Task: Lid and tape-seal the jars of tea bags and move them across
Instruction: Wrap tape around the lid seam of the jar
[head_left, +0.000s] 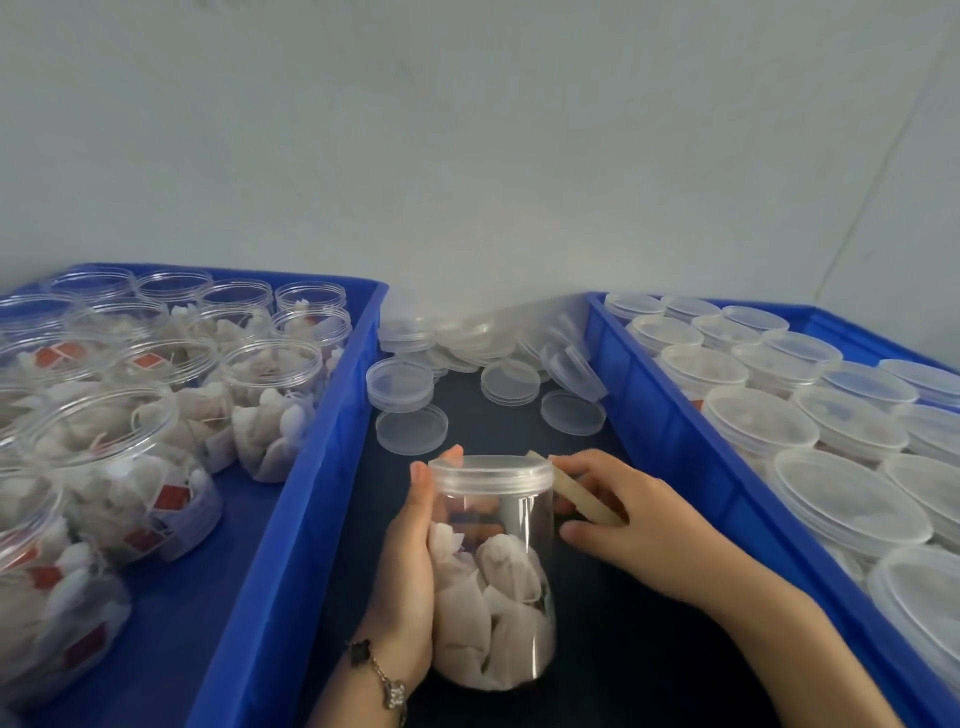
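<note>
A plain pale grey-white wall (467, 156) fills the upper half of my view, smooth and bare, lit evenly by soft, diffuse light. At the far right a faint seam (878, 171) runs diagonally down it, where a second wall panel (924, 218) meets the first. Below me lies a dark, matte worktop (644, 623), nearly black, reaching back to the wall.

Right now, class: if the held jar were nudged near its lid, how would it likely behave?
The jar looks light: only tea bags, reaching partway up. It is tall, so it might tip, though the low filling steadies it. Its smooth clear wall could slip; the left hand wraps it.
</note>
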